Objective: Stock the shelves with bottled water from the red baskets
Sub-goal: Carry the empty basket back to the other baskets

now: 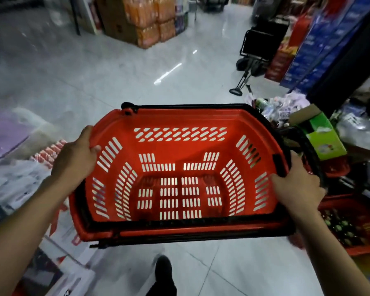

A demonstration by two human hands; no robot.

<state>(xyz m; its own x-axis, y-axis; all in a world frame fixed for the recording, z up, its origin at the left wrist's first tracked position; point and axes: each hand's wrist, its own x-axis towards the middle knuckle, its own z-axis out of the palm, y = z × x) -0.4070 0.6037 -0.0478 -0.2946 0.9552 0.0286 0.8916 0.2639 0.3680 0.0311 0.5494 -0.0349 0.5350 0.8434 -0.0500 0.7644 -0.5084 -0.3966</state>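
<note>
We see a red basket (179, 122) held in the air over the pale tiled floor (115, 71), in the middle of the view and in front of the person's body. Its long axis runs left to right, with the short ends out toward the two hands. The open mouth faces up at us, tipped slightly toward the person, so we look straight down onto the slotted bottom and walls. The black handles (192, 106) lie folded down, one along the far rim and one along the near rim.

The left hand (75, 159) grips the left end, its fingers curled over the rim onto the inner wall. The right hand (297, 189) grips the right end, fingers wrapped round the rim just below a black handle mount.

Below the basket's near edge we see one dark shoe (163, 272) on the tiles. To the right, a second red basket (350, 251) sits on the floor holding small green-topped items too blurred for us to name, and beyond it stands a green box (325, 139). A black folding trolley (254, 50) stands farther off on the right. Shrink-wrapped packs of orange drinks (152, 18) are stacked at the far end. White cartons (15, 184) lie along the left.
</note>
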